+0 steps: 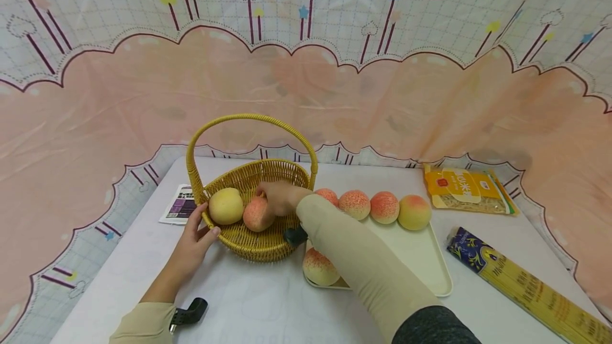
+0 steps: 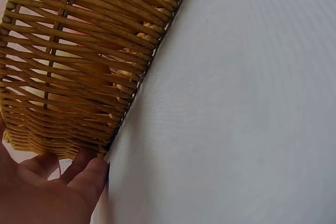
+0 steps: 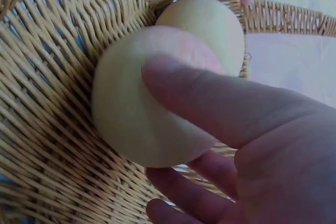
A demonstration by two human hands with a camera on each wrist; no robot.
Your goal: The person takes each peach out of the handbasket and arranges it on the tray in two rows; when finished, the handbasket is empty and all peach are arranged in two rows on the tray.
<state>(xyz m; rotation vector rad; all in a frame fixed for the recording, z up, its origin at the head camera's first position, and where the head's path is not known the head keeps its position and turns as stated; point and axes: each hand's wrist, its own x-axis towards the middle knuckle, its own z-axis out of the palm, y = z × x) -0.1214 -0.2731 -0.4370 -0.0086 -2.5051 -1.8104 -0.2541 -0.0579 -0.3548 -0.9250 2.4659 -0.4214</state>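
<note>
A yellow wicker basket with a tall arched handle stands on the table. Inside it, my right hand holds a reddish peach; in the right wrist view the thumb lies across this peach and the other fingers curl beneath. A pale yellow peach lies against the held one, at the basket's left end. My left hand grips that left end near the foot of the handle. From the left wrist, its fingers meet the woven side close to the tabletop.
Right of the basket is a cream tray with several peaches along its back and another peach at its front left. Further right lie a yellow food packet and a long noodle packet. A purple-and-white packet lies behind the left hand.
</note>
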